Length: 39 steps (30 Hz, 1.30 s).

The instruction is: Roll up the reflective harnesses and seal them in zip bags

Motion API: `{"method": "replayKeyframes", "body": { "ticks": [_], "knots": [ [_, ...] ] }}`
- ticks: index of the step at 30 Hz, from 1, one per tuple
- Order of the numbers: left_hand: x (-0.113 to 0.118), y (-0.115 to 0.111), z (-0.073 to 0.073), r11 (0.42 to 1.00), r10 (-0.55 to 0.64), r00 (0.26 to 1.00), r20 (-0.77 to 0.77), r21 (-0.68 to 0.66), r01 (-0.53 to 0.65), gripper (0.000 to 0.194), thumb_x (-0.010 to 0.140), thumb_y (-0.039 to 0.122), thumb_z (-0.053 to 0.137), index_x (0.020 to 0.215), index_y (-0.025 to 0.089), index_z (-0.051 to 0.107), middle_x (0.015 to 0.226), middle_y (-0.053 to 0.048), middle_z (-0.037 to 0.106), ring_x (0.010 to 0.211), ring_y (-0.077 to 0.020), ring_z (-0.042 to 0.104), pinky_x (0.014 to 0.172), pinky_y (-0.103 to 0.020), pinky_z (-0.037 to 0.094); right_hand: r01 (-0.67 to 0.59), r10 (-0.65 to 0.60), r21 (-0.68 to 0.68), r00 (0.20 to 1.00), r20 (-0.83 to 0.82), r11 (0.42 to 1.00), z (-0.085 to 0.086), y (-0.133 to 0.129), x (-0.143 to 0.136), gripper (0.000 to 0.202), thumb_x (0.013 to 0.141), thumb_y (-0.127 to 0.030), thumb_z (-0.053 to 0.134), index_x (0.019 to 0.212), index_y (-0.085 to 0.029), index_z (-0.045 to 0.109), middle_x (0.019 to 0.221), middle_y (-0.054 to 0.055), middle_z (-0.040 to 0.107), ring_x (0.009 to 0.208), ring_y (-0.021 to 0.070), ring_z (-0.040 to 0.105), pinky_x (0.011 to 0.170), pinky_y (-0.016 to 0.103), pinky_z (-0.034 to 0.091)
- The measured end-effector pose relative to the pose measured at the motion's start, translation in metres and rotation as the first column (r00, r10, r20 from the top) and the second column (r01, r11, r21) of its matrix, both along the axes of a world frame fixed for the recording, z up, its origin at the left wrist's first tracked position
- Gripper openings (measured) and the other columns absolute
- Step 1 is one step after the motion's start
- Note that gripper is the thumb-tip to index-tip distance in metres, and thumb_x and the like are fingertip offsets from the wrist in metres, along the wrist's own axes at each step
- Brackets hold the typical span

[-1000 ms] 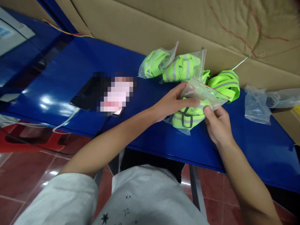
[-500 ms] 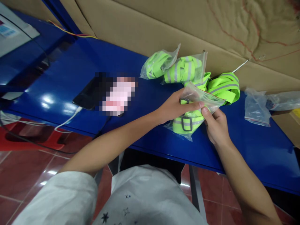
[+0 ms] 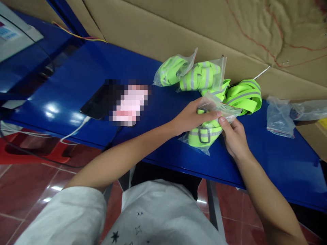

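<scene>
A clear zip bag [image 3: 219, 102] with a folded neon-yellow reflective strap [image 3: 216, 134] inside is between my hands, above the blue table. My left hand [image 3: 194, 115] grips the bag near its top, thumb across the plastic. From the other side, my right hand [image 3: 233, 134] pinches the bag close to its seal, its thumb near the left thumb tip. A dark square buckle [image 3: 204, 135] shows on the strap through the plastic. Just behind lies a loose coiled reflective strap [image 3: 245, 95], outside any bag. Some fingers are hidden behind the bag.
Two bagged straps, one bag [image 3: 172, 69] left of the other bag [image 3: 200, 76], lie by the cardboard wall [image 3: 158, 30]. Unfilled plastic bags [image 3: 281, 117] lie at right. A phone [image 3: 98, 102] with a white cable [image 3: 74, 131] sits at left on the blue table [image 3: 153, 149].
My right hand has shifted very slightly left along the bag's top. Otherwise the hands, bag and straps stay nearly as they were.
</scene>
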<state>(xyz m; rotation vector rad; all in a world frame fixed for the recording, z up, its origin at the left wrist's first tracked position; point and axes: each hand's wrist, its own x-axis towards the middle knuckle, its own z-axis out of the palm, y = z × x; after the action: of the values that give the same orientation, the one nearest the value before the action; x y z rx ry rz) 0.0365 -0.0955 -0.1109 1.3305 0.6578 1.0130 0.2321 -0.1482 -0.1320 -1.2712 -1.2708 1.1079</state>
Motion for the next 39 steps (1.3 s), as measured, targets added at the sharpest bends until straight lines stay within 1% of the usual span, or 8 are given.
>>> {"method": "replayKeyframes", "body": {
  "ticks": [11,16,21,24,26,31,34,39],
  "knots": [
    [-0.001,0.0,-0.001,1.0,0.02,0.998,0.051,-0.013,-0.02,0.024,0.085,0.038,0.083,0.098,0.02,0.075,0.107,-0.004,0.078,0.112,-0.0259,0.071,0.106,-0.041,0.054,-0.005,0.005,0.005,1.0,0.025,1.0,-0.002,0.0,-0.001,0.045,0.095,-0.056,0.072,0.133,-0.03,0.072,0.14,0.002,0.071,0.138,0.0266,0.064,0.124,0.045,0.048],
    [-0.003,0.0,0.004,0.98,0.09,0.977,0.193,-0.194,-0.051,0.038,0.078,0.043,0.091,0.101,0.018,0.075,0.109,-0.005,0.077,0.109,-0.0221,0.07,0.103,-0.035,0.053,-0.139,0.139,0.007,0.99,-0.006,0.99,0.002,-0.003,-0.004,0.059,0.089,-0.061,0.077,0.139,-0.031,0.066,0.147,0.003,0.067,0.14,0.0251,0.062,0.12,0.041,0.052],
    [-0.007,0.003,0.011,0.961,-0.089,0.941,0.328,-0.22,0.168,0.045,0.084,0.061,0.083,0.103,0.021,0.079,0.106,-0.005,0.08,0.113,-0.0259,0.073,0.101,-0.037,0.057,-0.152,0.154,-0.041,0.986,0.057,0.988,0.015,-0.002,-0.002,0.052,0.085,-0.056,0.083,0.126,-0.025,0.073,0.129,0.006,0.076,0.119,0.0238,0.072,0.103,0.037,0.061],
    [-0.008,0.003,0.014,0.994,0.007,0.965,0.26,-0.109,0.023,0.043,0.086,0.061,0.082,0.101,0.021,0.081,0.106,-0.004,0.081,0.113,-0.0235,0.073,0.103,-0.035,0.056,-0.137,0.134,0.089,0.99,0.04,0.986,0.023,0.001,0.004,0.051,0.084,-0.053,0.085,0.126,-0.028,0.073,0.134,0.004,0.073,0.126,0.0225,0.069,0.109,0.035,0.058],
    [-0.008,0.001,0.014,0.996,0.075,0.979,0.191,-0.064,-0.064,0.043,0.084,0.058,0.085,0.101,0.02,0.082,0.106,-0.004,0.081,0.107,-0.0204,0.073,0.098,-0.032,0.057,-0.038,0.037,0.23,0.999,0.008,0.973,0.027,0.002,0.007,0.044,0.086,-0.052,0.084,0.123,-0.03,0.075,0.128,0.002,0.075,0.122,0.0191,0.07,0.109,0.032,0.056],
    [-0.008,-0.001,0.016,0.997,0.074,0.991,0.116,-0.028,-0.071,0.052,0.086,0.068,0.076,0.093,0.017,0.081,0.088,-0.004,0.079,0.09,-0.0188,0.075,0.085,-0.03,0.058,0.254,-0.26,0.345,0.965,-0.029,0.904,0.03,0.002,0.01,0.018,0.085,-0.039,0.087,0.089,-0.026,0.076,0.084,-0.003,0.074,0.075,0.0099,0.067,0.072,0.023,0.055],
    [-0.008,-0.002,0.018,0.99,0.139,0.987,0.084,-0.028,-0.137,0.06,0.093,0.073,0.064,0.089,0.016,0.082,0.089,-0.006,0.081,0.095,-0.023,0.077,0.086,-0.033,0.061,0.268,-0.271,0.354,0.962,-0.043,0.896,0.03,0.003,0.009,0.021,0.083,-0.039,0.089,0.082,-0.025,0.073,0.077,-0.004,0.072,0.065,0.0109,0.064,0.063,0.026,0.054],
    [-0.005,-0.002,0.015,0.969,0.246,0.962,0.116,-0.026,-0.245,0.055,0.098,0.069,0.06,0.108,0.02,0.082,0.095,-0.006,0.082,0.101,-0.0243,0.079,0.091,-0.036,0.064,0.227,-0.237,0.368,0.971,-0.017,0.902,0.031,0.002,0.006,0.022,0.085,-0.037,0.087,0.079,-0.024,0.07,0.076,-0.003,0.073,0.065,0.0124,0.067,0.064,0.029,0.056]
  ]
}}
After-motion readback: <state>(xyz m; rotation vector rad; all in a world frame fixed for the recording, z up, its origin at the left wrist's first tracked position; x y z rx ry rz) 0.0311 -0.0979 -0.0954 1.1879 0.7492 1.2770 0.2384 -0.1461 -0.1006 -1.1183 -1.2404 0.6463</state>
